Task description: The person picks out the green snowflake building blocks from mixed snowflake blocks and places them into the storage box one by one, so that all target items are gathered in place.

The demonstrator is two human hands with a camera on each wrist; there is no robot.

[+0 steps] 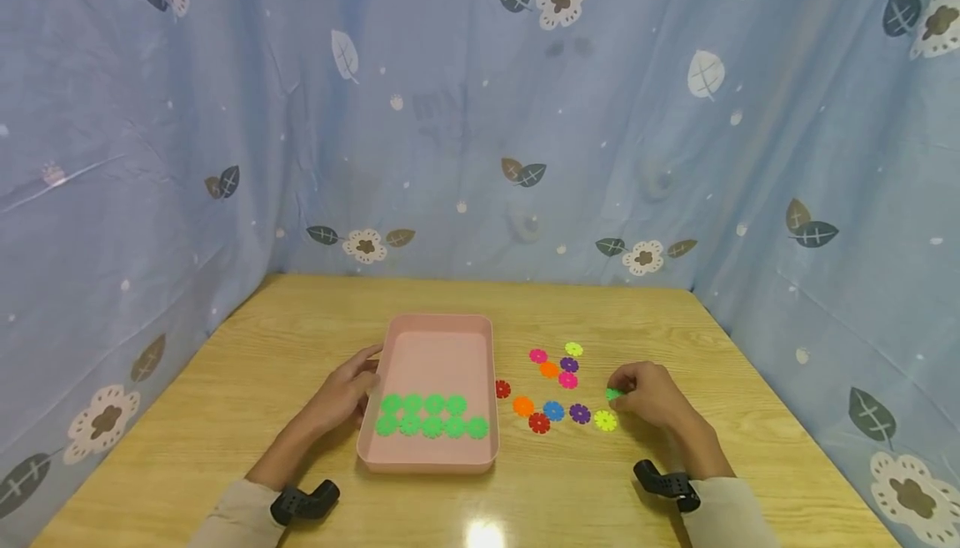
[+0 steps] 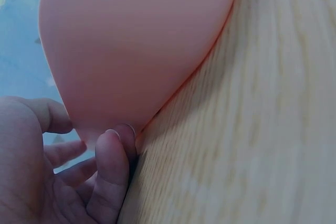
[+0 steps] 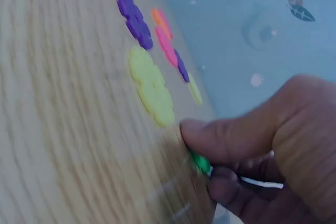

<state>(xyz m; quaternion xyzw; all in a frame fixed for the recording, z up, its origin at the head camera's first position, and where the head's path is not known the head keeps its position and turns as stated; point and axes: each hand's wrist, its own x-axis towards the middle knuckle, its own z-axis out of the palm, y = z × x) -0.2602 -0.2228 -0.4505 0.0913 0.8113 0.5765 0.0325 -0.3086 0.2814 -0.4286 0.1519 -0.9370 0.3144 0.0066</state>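
A pink tray (image 1: pixel 441 356) lies on the table with two rows of green snowflake discs (image 1: pixel 432 426) in its near half. At its left side my left hand (image 1: pixel 341 394) rests, the fingertips (image 2: pixel 107 142) touching the outer wall with loosely bent fingers. On the right, my right hand (image 1: pixel 651 396) pinches a green snowflake disc (image 1: pixel 613 394) between thumb and fingers, low over the table. The fingers partly hide that disc. Nearest to this hand lies a yellow disc (image 1: pixel 605 420), also large in the right wrist view.
Loose discs lie between the tray and right hand: blue (image 1: pixel 553 411), purple (image 1: pixel 580 413), orange (image 1: pixel 523 406), and red (image 1: pixel 539 423). Farther back are a pink disc (image 1: pixel 537 355) and a yellow-green disc (image 1: pixel 573 349). A patterned blue curtain (image 1: pixel 465 114) surrounds the wooden table (image 1: pixel 337 298).
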